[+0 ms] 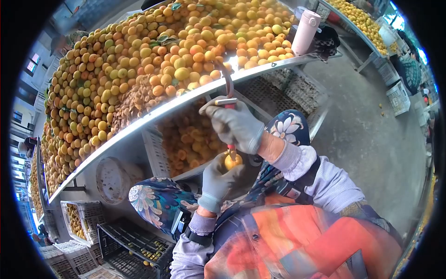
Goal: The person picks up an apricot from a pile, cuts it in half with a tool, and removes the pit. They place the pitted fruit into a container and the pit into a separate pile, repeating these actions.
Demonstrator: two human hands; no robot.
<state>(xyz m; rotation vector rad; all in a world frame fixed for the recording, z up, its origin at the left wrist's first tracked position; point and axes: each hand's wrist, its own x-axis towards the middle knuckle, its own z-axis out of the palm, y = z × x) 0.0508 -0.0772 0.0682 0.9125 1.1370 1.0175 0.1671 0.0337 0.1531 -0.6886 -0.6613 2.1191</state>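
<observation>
My left hand (219,181), in a grey glove, holds a yellow-orange apricot (233,161) low in front of my lap. My gloved right hand (236,124) is just above it, wrapped round a red-handled tool (230,105). A curved, dark end of that tool sticks up past the fist, and its metal tip points down and meets the top of the apricot. Most of the handle is hidden by my fingers. Behind the hands, below the table edge, a crate (160,156) holds many orange fruit pieces (190,144).
A metal-edged table (134,124) is heaped with apricots (111,69), with brown pits (139,100) near its edge. A pink bottle (306,32) stands on its right end. Below are a white bucket (126,174), a black crate (125,239) and a white crate (95,214).
</observation>
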